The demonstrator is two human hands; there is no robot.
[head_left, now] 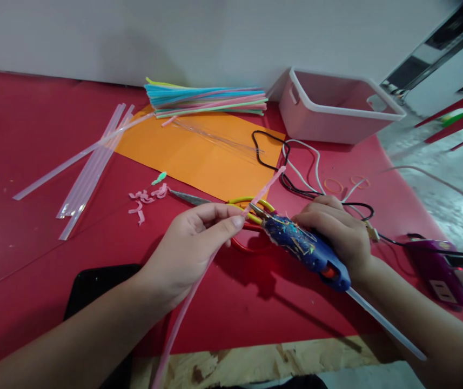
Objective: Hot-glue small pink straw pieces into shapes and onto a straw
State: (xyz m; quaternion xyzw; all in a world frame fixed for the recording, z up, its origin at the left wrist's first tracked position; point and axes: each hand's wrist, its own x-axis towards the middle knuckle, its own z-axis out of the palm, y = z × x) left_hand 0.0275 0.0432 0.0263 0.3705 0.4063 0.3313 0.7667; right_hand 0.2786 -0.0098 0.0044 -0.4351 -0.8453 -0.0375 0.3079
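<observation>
Between thumb and fingers, my left hand [199,243] pinches a pink pipe cleaner [188,302], whose long tail hangs past the table's front edge. Its short end rises to the upper right. My right hand [334,229] is wrapped round a blue hot glue gun [304,246] with a clear glue stick [385,321] out of its back. The gun's metal nozzle meets or nearly meets the pipe cleaner beside my left fingertips. Beneath them lie scissors [190,198] with yellow and red handles, partly hidden. Small twisted pink pieces [146,197] and a green piece [159,179] lie to the left.
Clear glue sticks [93,173] lie at left. Behind are an orange sheet [199,156], a bundle of coloured pipe cleaners [207,100] and a pink bin [324,116]. Cords [296,189] run right toward a purple power strip [437,270]. A black phone-like object [93,286] sits under my left forearm.
</observation>
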